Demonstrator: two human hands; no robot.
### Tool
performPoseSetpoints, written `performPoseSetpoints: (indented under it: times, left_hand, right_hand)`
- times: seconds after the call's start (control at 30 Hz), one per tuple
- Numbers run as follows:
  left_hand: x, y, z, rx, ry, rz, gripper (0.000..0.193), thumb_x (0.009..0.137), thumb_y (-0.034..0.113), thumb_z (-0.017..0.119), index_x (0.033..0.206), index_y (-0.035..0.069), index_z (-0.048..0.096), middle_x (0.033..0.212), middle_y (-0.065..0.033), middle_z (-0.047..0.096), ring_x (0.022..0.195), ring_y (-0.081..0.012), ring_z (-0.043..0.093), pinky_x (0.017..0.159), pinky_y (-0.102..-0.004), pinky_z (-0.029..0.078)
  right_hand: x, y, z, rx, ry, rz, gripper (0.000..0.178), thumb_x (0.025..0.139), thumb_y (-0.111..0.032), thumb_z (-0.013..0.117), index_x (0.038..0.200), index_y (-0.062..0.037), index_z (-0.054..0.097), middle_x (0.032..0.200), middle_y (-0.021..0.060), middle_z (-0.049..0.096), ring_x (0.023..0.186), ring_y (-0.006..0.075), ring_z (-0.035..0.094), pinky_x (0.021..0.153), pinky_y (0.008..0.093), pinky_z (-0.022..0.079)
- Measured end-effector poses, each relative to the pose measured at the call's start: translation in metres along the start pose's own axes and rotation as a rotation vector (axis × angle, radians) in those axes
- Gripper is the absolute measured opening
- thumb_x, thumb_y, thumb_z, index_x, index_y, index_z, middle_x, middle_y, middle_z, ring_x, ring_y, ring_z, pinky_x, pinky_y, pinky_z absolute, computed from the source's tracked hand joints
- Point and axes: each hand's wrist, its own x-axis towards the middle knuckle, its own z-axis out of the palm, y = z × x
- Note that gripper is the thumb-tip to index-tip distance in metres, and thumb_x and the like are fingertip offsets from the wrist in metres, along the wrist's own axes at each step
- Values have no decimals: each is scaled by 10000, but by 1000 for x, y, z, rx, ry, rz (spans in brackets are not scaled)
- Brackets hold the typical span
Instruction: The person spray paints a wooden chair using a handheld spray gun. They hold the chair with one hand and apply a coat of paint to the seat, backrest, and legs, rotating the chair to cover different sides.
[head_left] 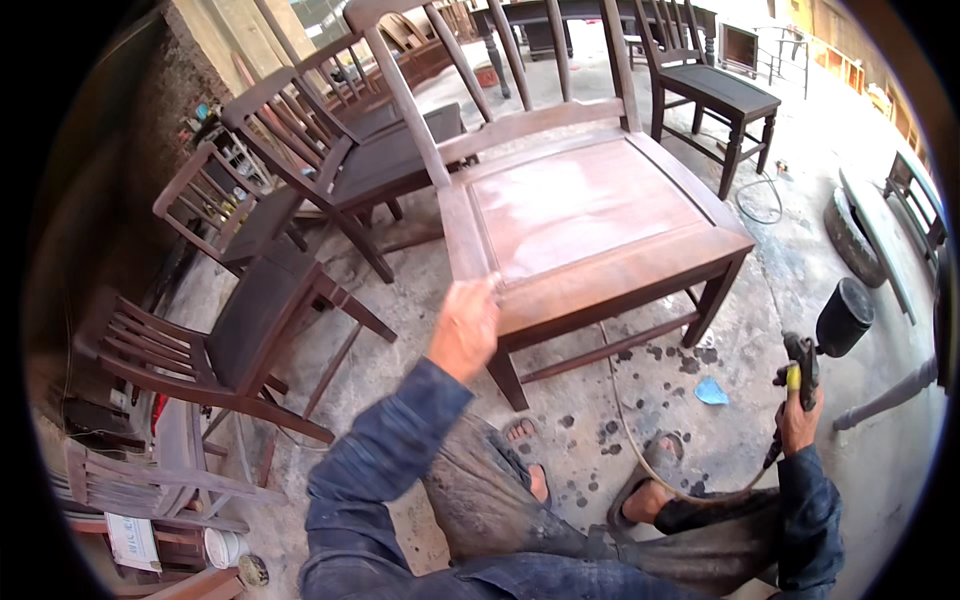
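In front of me stands a reddish-brown wooden chair [590, 195], with a slatted back and a pale, whitish sheen over its seat panel. My left hand [465, 325] is at the seat's front left corner, its fingers curled and closed on the edge; the fingertips are partly blurred. Off to the right, my right hand [800, 420] grips a spray gun [801, 360]. A black cup [845, 317] is fixed to the gun and tilts up to the right. From the gun's lower end a thin hose [715, 498] loops past my feet and under the chair.
Several dark wooden chairs [395, 165] crowd the left side. Another dark chair [718, 90] stands at the far right. A tyre-like black ring [853, 238] leans near the right edge. Dark spots and a blue scrap [711, 391] mark the concrete floor. A white bucket [226, 548] sits lower left.
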Motion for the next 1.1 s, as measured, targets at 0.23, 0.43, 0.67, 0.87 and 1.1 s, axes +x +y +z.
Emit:
performPoseSetpoints:
  times: [0.23, 0.43, 0.67, 0.87, 1.1]
  left_hand:
    - [2, -30, 43, 16, -262, 246, 508, 868, 220, 735, 1287, -20, 578, 1215, -211, 597, 1150, -390, 554, 1006, -442, 467]
    - [-10, 11, 57, 542, -276, 284, 726, 794, 264, 766, 1373, -66, 477, 1322, -245, 513, 1256, -384, 501, 1093, -476, 397]
    - [-11, -2, 71, 488, -217, 218, 661, 748, 124, 706, 1355, -46, 509, 1277, -232, 531, 1226, -370, 520, 1064, -484, 426]
    - [6, 5, 66, 452, -345, 175, 692, 710, 174, 759, 1324, -33, 514, 1286, -222, 527, 1217, -373, 522, 1028, -438, 479]
    - [19, 4, 61, 410, -420, 135, 741, 651, 228, 838, 1296, -14, 566, 1254, -161, 558, 1173, -340, 562, 938, -436, 543]
  right_hand:
    - [-13, -11, -19, 84, 228, 251, 271, 1011, -332, 630, 1127, -88, 648, 860, 16, 683, 460, 56, 404, 390, 236, 307]
    - [-14, -49, -24, 40, 204, 196, 272, 1031, -338, 605, 1136, -89, 635, 869, 13, 686, 452, 41, 386, 372, 232, 275]
    - [13, -51, 10, 12, 47, 85, 326, 1043, -202, 590, 1318, -28, 591, 940, 46, 668, 832, 123, 603, 760, 282, 477]
    - [18, -64, 30, -44, 41, -126, 334, 1031, -215, 594, 1309, -30, 604, 901, 27, 662, 771, 101, 571, 703, 274, 466]
    - [9, -64, 19, 30, 0, -30, 353, 1017, -146, 600, 1345, -18, 581, 918, 34, 654, 801, 108, 577, 755, 271, 481]
